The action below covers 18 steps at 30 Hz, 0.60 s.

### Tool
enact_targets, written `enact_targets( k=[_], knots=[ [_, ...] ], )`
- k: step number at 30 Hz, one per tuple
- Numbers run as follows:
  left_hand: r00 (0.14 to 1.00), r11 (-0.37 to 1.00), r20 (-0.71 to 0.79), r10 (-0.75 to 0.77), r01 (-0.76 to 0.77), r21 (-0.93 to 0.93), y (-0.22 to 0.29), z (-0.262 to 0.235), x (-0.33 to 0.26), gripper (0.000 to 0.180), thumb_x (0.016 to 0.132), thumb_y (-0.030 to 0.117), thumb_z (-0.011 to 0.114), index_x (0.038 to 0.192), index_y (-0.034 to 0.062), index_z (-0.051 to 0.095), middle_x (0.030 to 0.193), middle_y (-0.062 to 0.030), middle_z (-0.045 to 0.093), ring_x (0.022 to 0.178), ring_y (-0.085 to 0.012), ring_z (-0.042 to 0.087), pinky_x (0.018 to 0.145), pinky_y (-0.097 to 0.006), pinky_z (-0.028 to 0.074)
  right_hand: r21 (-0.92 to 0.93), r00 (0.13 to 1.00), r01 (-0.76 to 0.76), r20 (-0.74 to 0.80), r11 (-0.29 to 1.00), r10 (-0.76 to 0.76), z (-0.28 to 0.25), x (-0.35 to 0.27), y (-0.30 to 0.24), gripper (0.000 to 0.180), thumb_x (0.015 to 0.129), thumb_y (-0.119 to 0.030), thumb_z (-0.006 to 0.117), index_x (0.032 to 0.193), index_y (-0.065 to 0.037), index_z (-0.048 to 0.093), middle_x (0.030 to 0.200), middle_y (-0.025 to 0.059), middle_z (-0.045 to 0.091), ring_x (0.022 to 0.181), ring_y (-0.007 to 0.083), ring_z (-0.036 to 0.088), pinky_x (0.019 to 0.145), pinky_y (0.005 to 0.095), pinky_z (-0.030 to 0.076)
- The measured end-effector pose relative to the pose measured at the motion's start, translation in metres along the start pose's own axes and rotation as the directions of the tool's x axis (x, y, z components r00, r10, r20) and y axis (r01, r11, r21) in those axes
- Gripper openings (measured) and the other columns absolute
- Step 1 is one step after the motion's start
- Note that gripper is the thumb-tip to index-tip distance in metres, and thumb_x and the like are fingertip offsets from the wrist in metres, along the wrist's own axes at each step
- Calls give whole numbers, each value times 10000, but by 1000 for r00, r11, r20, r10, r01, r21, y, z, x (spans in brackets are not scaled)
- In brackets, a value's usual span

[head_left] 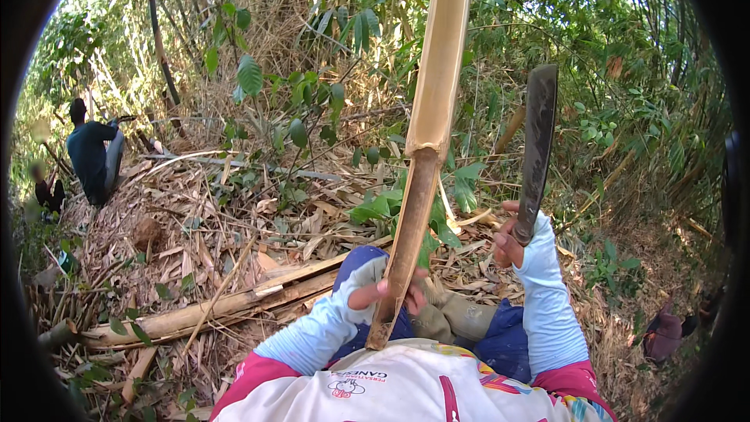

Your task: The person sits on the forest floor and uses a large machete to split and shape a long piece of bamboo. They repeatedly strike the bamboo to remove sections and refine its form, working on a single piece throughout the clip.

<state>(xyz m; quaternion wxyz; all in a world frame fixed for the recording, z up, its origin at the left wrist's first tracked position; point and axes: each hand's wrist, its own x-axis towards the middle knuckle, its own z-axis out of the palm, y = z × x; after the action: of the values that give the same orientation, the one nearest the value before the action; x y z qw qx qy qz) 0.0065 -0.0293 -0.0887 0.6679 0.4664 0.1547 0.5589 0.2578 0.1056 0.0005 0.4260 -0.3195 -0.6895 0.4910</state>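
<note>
1. The main thing here is a long split length of tan bamboo, hollow side showing. Its long axis runs nearly upright, leaning a bit to the right as it goes up: the bottom end sits close to the person's chest and the top end runs out of the upper edge of the view.
2. The left hand is wrapped tight round the bamboo low down, just above its bottom end. Fingers are closed all the way around it and the thumb shows on the near side, so that's a full grip, no gap.
3. The right hand is to the right of the bamboo, not touching it. It's clenched round the handle of a dark, worn machete with a broad blade. The blade points up, roughly parallel to the bamboo and well clear of it.
4. Both arms wear pale blue sleeves.
5. Left of the bamboo and lower, a thick fallen bamboo pole lies across the dry leaf litter.
6. Far off to the bamboo's left, another person in dark clothes sits on the slope.
</note>
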Motion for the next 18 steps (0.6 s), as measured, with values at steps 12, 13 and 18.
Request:
enact_targets(
  k=[12, 13, 18],
  knots=[
    [928, 998, -373, -13, 34, 50, 64, 24, 43, 535, 968, 448, 474, 1246, -9, 459, 881, -173, 653, 688, -223, 656, 635, -334, 540, -500, 963, 253, 214, 828, -165, -39, -10, -70, 335, 775, -40, 734, 1015, -50, 500, 801, -11, 544, 688, 59, 477, 626, 213, 417],
    [921, 998, -388, -25, 47, 47, 62, 26, 43, 517, 968, 445, 474, 1221, -5, 473, 873, -169, 652, 676, -221, 652, 625, -330, 536, -582, 958, 273, 239, 766, -160, -39, -8, -77, 321, 779, -35, 736, 1013, -44, 516, 796, -14, 540, 682, 57, 466, 623, 212, 414],
    [910, 996, -415, -13, 47, 72, 59, 36, 41, 432, 985, 425, 441, 1100, 14, 509, 790, -136, 618, 613, -212, 614, 587, -332, 512, -620, 907, 409, 357, 670, -224, -32, 10, -90, 305, 773, -12, 740, 1045, -17, 601, 790, 33, 606, 681, 92, 531, 620, 240, 454]
  ],
)
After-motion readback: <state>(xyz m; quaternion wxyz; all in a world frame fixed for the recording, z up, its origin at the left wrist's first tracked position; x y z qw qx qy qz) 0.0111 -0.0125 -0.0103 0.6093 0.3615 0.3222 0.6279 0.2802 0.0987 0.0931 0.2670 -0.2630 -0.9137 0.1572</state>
